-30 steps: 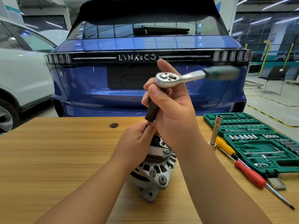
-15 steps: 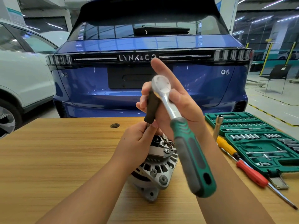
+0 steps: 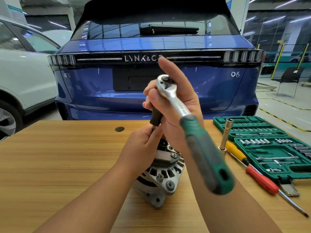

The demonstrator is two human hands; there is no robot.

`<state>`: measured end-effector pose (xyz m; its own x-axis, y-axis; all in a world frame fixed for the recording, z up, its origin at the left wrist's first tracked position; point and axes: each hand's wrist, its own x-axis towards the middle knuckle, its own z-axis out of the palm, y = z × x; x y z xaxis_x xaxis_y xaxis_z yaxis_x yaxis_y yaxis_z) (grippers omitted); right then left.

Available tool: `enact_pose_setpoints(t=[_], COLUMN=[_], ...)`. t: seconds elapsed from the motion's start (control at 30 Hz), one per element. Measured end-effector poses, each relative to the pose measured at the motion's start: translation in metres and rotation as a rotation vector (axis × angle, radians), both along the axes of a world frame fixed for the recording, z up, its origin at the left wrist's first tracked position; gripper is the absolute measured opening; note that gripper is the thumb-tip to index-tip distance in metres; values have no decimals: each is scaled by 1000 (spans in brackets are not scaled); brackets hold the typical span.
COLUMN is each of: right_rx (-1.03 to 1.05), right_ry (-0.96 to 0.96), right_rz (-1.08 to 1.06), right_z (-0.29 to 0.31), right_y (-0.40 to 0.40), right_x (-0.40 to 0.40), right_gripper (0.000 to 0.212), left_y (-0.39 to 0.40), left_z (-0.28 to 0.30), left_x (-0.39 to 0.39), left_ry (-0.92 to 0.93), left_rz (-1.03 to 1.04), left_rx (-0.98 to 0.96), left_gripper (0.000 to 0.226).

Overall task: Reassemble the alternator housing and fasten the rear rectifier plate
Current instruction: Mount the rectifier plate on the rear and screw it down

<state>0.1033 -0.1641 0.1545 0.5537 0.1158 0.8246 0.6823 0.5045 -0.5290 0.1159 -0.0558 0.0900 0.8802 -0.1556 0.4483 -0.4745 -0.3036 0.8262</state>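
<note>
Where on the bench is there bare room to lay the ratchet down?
The widest bare wood lies left of the alternator, from the round grommet to the table near edge. A narrower strip runs between the alternator and the screwdrivers. The right side is crowded: upright socket extension, screwdrivers, open socket case.

A blue car (image 3: 151, 84) stood behind the desk (image 3: 50, 165), a white car (image 3: 25, 78) at left, a chair (image 3: 289, 79) at right.
</note>
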Motion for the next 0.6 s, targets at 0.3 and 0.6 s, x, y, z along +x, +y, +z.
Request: enact_pose_setpoints(t=[0.3, 0.6], right_rx=[-47, 48], right_ry=[181, 307], right_rz=[500, -33], right_z=[3, 3], right_y=[-24, -5], right_x=[7, 0], right_gripper=[63, 25], left_y=[-2, 0], left_z=[4, 5], left_x=[-5, -4], left_ry=[-10, -18], left_rz=[15, -9], left_rx=[52, 70], left_gripper=[33, 38])
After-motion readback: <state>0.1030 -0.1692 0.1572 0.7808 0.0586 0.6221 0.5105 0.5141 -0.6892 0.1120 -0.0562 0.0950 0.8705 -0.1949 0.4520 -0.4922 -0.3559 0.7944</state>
